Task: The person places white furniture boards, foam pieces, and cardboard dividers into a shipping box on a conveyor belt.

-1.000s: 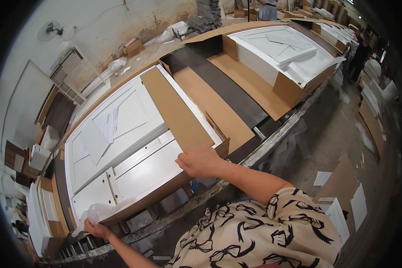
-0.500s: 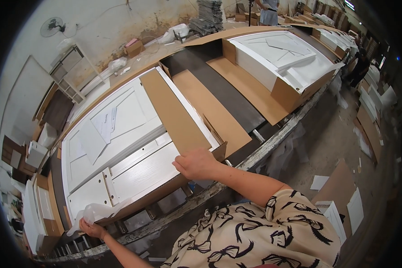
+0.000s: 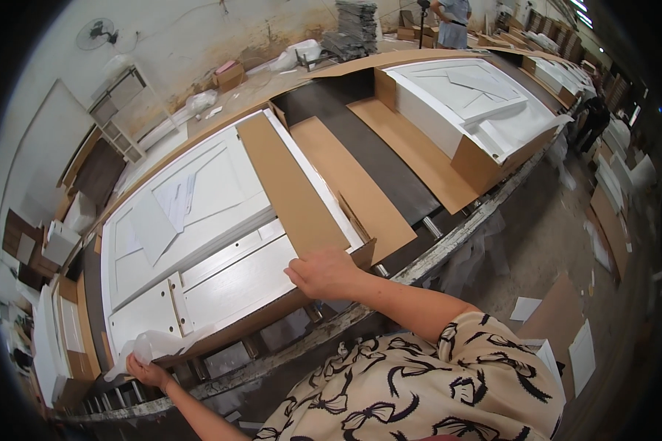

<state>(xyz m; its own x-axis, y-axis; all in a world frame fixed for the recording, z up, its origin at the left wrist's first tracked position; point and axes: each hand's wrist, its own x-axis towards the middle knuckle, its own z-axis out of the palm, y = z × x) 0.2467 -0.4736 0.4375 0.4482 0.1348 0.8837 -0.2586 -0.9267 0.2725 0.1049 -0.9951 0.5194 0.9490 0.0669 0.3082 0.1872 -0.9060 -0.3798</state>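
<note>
Our left hand [image 3: 148,371] is at the near left corner of the box [image 3: 235,336], thumb and fingers pinched together on a bunch of clear foam [image 3: 153,344] that spills over the corner. Our right hand [image 3: 322,272] is well apart from it, at the box's near side toward the right end, fingers curled over the near end of the brown strip [image 3: 290,187]. The fingertips are turned out of view, so we cannot tell whether that hand is clamped on the strip or merely resting there.

The strip lies flat across the white panels in the box, reaching from our right hand to the far side. Left of it, a white door [image 3: 224,173] with a framed face lies on the far half, with loose papers [image 3: 173,209] on top. Nearer to us and lower are white boards [image 3: 232,275], some with small dark holes. A cardboard flap [image 3: 357,195] spreads out to the right of the box.

The box sits in front of us on a dark conveyor [image 3: 375,158], whose metal rollers [image 3: 432,226] show beside a worn rail [image 3: 456,234]. Farther right is a second box [image 3: 478,162], also holding white panels. Beyond the line stand a grey stack [image 3: 354,29] and a person [image 3: 454,26]; a fan [image 3: 97,34] hangs on the wall at upper left.
</note>
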